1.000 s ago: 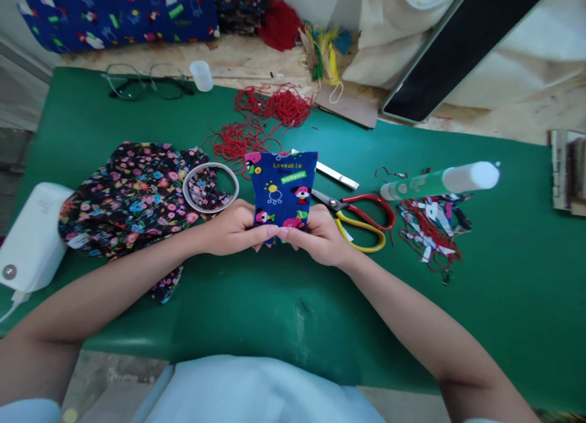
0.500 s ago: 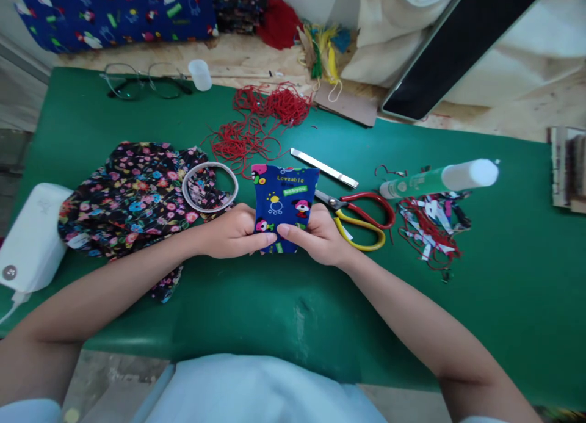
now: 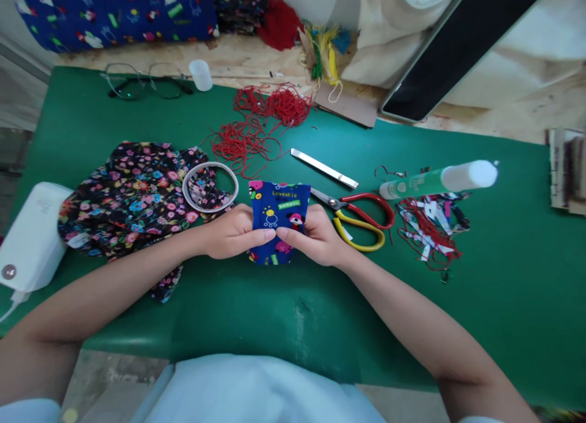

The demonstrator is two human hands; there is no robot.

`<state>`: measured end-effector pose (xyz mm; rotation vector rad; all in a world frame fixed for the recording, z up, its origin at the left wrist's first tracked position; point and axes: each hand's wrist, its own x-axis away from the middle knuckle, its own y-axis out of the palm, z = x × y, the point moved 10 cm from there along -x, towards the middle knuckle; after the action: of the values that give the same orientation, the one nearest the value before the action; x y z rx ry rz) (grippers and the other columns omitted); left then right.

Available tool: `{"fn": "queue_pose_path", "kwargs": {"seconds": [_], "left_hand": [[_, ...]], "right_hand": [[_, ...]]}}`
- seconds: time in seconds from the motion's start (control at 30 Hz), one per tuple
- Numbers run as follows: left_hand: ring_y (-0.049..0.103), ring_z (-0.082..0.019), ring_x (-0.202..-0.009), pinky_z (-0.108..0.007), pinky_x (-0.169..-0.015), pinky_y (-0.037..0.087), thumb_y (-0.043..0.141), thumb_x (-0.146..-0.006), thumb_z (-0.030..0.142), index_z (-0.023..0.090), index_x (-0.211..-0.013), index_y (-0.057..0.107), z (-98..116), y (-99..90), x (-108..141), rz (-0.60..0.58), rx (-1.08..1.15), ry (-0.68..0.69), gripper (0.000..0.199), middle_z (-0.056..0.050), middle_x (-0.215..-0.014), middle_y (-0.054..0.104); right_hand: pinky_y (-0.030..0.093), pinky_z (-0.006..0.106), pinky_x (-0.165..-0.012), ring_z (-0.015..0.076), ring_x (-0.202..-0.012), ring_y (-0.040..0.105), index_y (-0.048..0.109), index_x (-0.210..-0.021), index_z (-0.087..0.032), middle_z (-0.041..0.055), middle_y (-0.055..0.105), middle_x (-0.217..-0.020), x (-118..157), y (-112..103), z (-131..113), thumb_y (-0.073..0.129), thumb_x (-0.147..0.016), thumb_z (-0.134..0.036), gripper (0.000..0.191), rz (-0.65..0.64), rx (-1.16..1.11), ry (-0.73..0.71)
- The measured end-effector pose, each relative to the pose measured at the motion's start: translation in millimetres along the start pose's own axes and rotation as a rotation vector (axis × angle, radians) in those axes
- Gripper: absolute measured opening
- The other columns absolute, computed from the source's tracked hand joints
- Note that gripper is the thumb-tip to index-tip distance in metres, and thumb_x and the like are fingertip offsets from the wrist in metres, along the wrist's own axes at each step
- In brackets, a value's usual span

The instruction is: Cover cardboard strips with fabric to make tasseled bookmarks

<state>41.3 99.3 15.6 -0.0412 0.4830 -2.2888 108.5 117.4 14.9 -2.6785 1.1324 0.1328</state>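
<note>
A small blue patterned cloth piece (image 3: 279, 209) with cartoon figures and lettering is held above the green table (image 3: 256, 313). My left hand (image 3: 232, 232) grips its left side, thumb lying on the front. On the right side my right hand (image 3: 318, 235) pinches it, and the two thumb tips nearly meet at its middle. The other fingers are mostly hidden behind the cloth. Just right of my right hand lie scissors (image 3: 366, 209) with one red and one yellow handle. A silver cutter (image 3: 324, 168) lies beyond the cloth.
Black floral fabric (image 3: 128, 197) and a white ring (image 3: 185, 188) lie left, beside a white power bank (image 3: 34, 237). Red cords (image 3: 242, 139), glasses (image 3: 151, 81) and a white cap (image 3: 200, 75) are farther back. A glue tube (image 3: 425, 182) and scraps (image 3: 430, 227) lie right.
The blue cloth has moved slightly down and left between my hands, showing more below my thumbs. Both hands keep their hold and have barely moved.
</note>
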Motion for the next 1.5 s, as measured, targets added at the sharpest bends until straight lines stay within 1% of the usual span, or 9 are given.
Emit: {"fn": "queue_pose_path", "kwargs": {"seconds": [0.2, 0.4, 0.57, 0.77, 0.9, 1.03, 1.13, 1.27, 1.5], "left_hand": [[0.062, -0.011, -0.059, -0.021, -0.062, 0.048, 0.042, -0.1, 0.039, 0.014, -0.064, 0.065, 4, -4.1, -2, 0.048, -0.075, 0.033, 0.05, -0.002, -0.063, 0.069], [0.055, -0.008, -0.043, -0.018, -0.047, 0.043, 0.042, -0.1, 0.049, 0.014, -0.049, 0.058, -15, -13.5, -1, 0.142, 0.068, -0.135, 0.063, -0.002, -0.045, 0.061], [0.058, -0.009, -0.047, -0.017, -0.05, 0.045, 0.047, -0.098, 0.044, 0.013, -0.053, 0.061, -8, -12.0, -1, 0.124, 0.104, -0.062, 0.056, -0.002, -0.052, 0.066], [0.06, -0.008, -0.05, -0.016, -0.053, 0.046, 0.047, -0.098, 0.029, 0.013, -0.055, 0.062, 5, -12.2, -2, 0.144, -0.004, 0.058, 0.048, -0.001, -0.054, 0.067], [0.057, -0.007, -0.049, -0.014, -0.049, 0.044, 0.052, -0.096, 0.028, 0.013, -0.059, 0.059, -2, -19.5, -1, 0.211, 0.065, -0.006, 0.04, 0.001, -0.055, 0.065], [0.056, -0.007, -0.048, -0.014, -0.047, 0.044, 0.05, -0.097, 0.033, 0.014, -0.06, 0.056, -11, -14.5, -2, 0.151, 0.146, -0.097, 0.042, 0.001, -0.054, 0.062], [0.053, -0.006, -0.047, -0.014, -0.046, 0.041, 0.051, -0.096, 0.034, 0.014, -0.059, 0.055, -8, -12.0, -3, 0.123, 0.103, -0.085, 0.042, 0.001, -0.054, 0.061], [0.048, -0.005, -0.047, -0.015, -0.046, 0.037, 0.051, -0.096, 0.036, 0.015, -0.059, 0.052, -2, -10.6, -5, 0.119, 0.047, -0.051, 0.042, 0.002, -0.053, 0.055], [0.034, -0.006, -0.048, -0.02, -0.047, 0.028, 0.043, -0.098, 0.03, 0.017, -0.054, 0.034, 3, -18.9, -8, 0.184, -0.022, 0.005, 0.047, 0.004, -0.051, 0.034]], "right_hand": [[0.036, 0.021, -0.051, 0.0069, -0.05, 0.044, 0.05, -0.055, -0.017, -0.0043, 0.049, -0.053, 2, -4, 5, 0.059, -0.093, -0.042, 0.047, 0.027, -0.1, 0.061], [0.047, 0.021, -0.061, 0.0098, -0.06, 0.06, 0.064, -0.07, -0.016, -0.0001, 0.066, -0.066, 2, 4, 4, 0.059, -0.094, -0.04, 0.034, -0.07, -0.131, 0.039], [0.041, 0.019, -0.055, 0.0073, -0.055, 0.052, 0.058, -0.065, -0.015, -0.0024, 0.059, -0.06, -1, 3, 2, 0.055, -0.095, -0.034, 0.036, -0.038, -0.056, 0.003], [0.039, 0.021, -0.057, 0.0076, -0.054, 0.049, 0.056, -0.06, -0.015, -0.0027, 0.055, -0.057, 1, 3, 7, 0.051, -0.098, -0.033, 0.042, -0.047, -0.027, 0.021], [0.042, 0.021, -0.06, 0.0081, -0.058, 0.054, 0.061, -0.066, -0.015, -0.0015, 0.061, -0.062, 1, 4, 2, 0.052, -0.098, -0.033, 0.037, -0.067, -0.038, -0.021], [0.039, 0.02, -0.057, 0.0069, -0.056, 0.051, 0.057, -0.064, -0.015, -0.0024, 0.057, -0.061, -1, 5, -2, 0.053, -0.097, -0.032, 0.037, -0.052, -0.038, -0.031], [0.034, 0.02, -0.053, 0.0056, -0.053, 0.043, 0.048, -0.061, -0.017, -0.0042, 0.049, -0.058, -2, 2, 2, 0.051, -0.098, -0.031, 0.04, 0.001, -0.042, 0.02], [0.032, 0.022, -0.054, 0.0067, -0.053, 0.039, 0.043, -0.059, -0.018, -0.0042, 0.043, -0.059, -1, 3, 5, 0.046, -0.1, -0.035, 0.045, -0.006, -0.025, 0.048], [0.032, 0.024, -0.058, 0.0077, -0.054, 0.041, 0.044, -0.059, -0.018, -0.004, 0.045, -0.056, -2, 12, -4, 0.047, -0.1, -0.034, 0.045, -0.095, 0.048, -0.078]]}}
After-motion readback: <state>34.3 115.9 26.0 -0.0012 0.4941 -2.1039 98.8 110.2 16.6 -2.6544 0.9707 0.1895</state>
